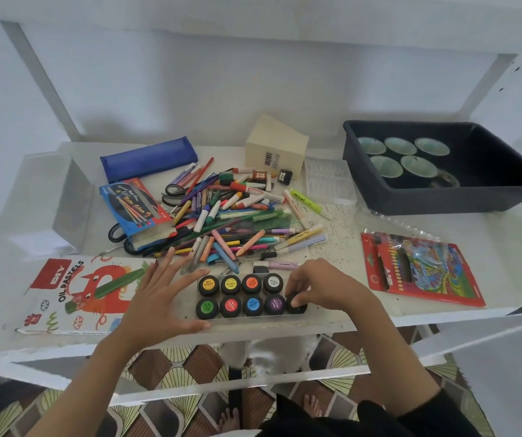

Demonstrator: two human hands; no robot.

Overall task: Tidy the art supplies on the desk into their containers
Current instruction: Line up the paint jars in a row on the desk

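Several black poster-paint pots (241,294) with coloured lids stand in two rows in a clear plastic tray (262,321) at the desk's front edge. My right hand (319,287) pinches the rightmost pot (297,305) of the near row from above. With straight fingers, my left hand (162,298) rests against the tray's left end. Behind them lies a loose pile of pens, markers and crayons (237,216), with scissors (174,192) among them.
An oil pastels box (73,294) lies front left. A watercolour box (136,212) and a blue pencil case (149,157) sit behind it. A black bin (448,197) with pale cups stands back right, beside a clear palette (329,181), a cream box (277,149) and a red pencil pack (420,268).
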